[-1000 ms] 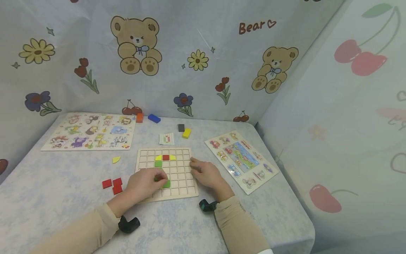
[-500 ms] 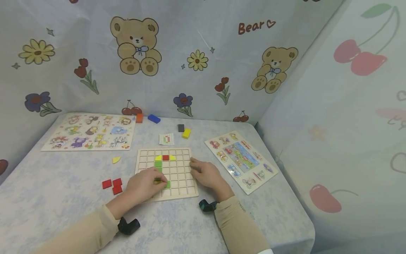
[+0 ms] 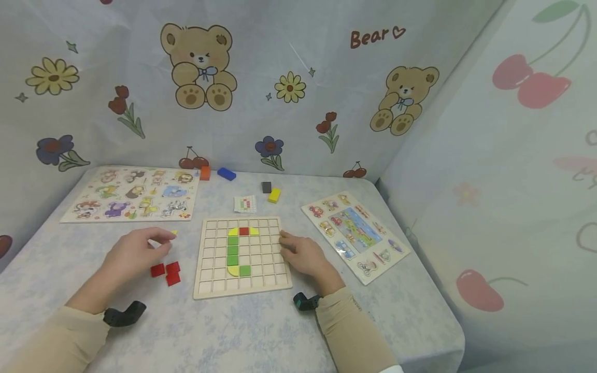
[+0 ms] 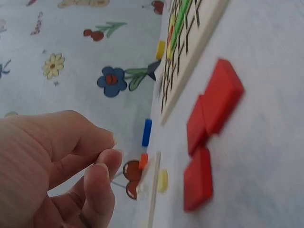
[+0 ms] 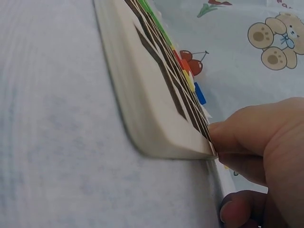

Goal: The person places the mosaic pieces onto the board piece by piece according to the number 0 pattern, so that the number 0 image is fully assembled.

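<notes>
Your grid board [image 3: 268, 282]: pale wood, with yellow, red, green tiles [image 3: 232, 250]. Three red squares [image 3: 166, 271] lie on blue-mottled bench [image 3: 261, 331]. Backdrop [image 3: 289, 88]: bears, flowers, cherries. Your sleeves [image 3: 354, 331] beige.

head view looks down across the grid board [image 3: 242, 256]; both wrist views, close and low, seemingly share it.
</notes>
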Available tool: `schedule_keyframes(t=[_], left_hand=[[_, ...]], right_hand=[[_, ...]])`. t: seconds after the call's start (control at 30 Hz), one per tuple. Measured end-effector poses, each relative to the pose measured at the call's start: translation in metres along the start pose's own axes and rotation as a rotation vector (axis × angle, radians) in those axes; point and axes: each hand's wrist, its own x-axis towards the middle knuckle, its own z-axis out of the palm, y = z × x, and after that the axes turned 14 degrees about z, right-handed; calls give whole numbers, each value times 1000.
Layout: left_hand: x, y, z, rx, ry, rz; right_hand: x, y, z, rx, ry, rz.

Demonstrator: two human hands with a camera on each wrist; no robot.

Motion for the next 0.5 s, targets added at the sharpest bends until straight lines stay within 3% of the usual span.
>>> schedule_keyframes(t=[0.23, 0.37, 0.5], left_hand=[[-19, -48, -6, -34, -125, 19], [-22, -59, -1, -46, -158, 43], [-21, -62, 3, -36, -146, 55]], right_hand=[[0, 0, 0, 1, -1, 17], [-1, -1, 0, -2, -1, 19], [0, -1, 0, 6, -2, 14]])
